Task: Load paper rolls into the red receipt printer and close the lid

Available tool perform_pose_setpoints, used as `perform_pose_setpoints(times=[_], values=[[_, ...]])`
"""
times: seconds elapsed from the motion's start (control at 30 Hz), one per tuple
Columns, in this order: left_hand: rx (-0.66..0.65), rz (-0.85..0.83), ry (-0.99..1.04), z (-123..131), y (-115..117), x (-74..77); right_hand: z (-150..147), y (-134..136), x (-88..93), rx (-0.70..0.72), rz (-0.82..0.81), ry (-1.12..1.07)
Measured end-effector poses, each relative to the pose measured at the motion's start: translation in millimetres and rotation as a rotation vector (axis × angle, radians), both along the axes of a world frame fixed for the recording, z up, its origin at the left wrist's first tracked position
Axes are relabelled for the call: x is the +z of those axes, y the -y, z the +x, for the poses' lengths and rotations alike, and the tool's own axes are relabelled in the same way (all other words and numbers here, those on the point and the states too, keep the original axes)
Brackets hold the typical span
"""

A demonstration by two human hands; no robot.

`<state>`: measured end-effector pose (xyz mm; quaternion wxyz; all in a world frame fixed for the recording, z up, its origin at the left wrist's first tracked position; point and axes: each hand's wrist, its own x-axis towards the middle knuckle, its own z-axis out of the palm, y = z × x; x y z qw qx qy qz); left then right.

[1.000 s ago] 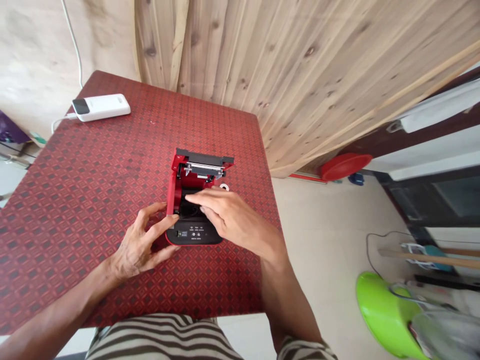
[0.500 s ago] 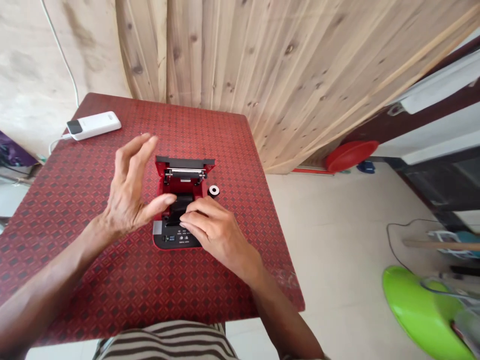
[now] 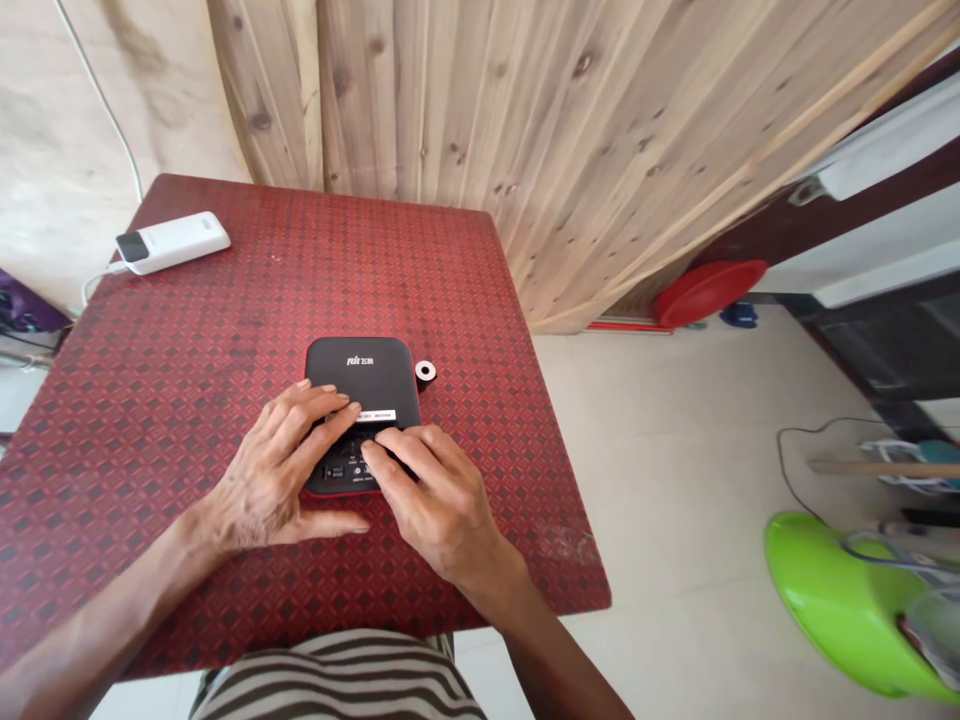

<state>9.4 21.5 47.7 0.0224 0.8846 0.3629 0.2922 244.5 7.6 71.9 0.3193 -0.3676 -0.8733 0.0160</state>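
Observation:
A small red-and-black label printer (image 3: 361,375) lies on the table with its black lid down. My left hand (image 3: 289,455) rests over its left side, fingers stretched out flat on the lid, thumb apart near the front edge. My right hand (image 3: 435,490) is closed in a pinch at the slot in front of the lid, over the control panel. It holds the end of a black strip that comes from the roll inside; most of the strip is hidden by my fingers. Just right of the printer sits a small black spool with a white end (image 3: 426,371).
A white power bank (image 3: 176,242) with a cable lies at the table's far left. The red patterned table (image 3: 480,320) meets a wooden plank wall (image 3: 420,110). On the floor to the right are a green plastic chair (image 3: 825,600) and a red basin (image 3: 709,290).
The printer's lid, raised before, is now down. My left hand has moved from the air at the left onto the lid. My right hand keeps its pinch at the front slot.

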Motion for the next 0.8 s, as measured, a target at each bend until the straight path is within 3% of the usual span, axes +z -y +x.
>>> perform_pose_setpoints(times=[0.1, 0.4, 0.5, 0.6, 0.73, 0.8], values=[[0.019, 0.020, 0.006, 0, 1, -5.8, 0, -1, -0.7, 0.008, -0.008, -0.014], [0.052, 0.026, 0.029, 4, 2, -2.0, 3, -5, -0.1, 0.045, -0.062, -0.086], [0.032, 0.047, 0.043, 4, 1, -6.1, 15, -12, -3.0, -0.069, -0.141, -0.279], [0.070, 0.059, 0.106, 3, 6, -11.6, 31, -17, -13.2, -0.222, -0.270, -0.397], [0.246, 0.090, 0.198, 0, 26, -21.7, 36, -9, -33.4, -0.140, -0.406, -0.330], [0.279, 0.097, 0.205, -1, 34, -27.9, 31, -1, -43.3, -0.174, -0.401, -0.357]])
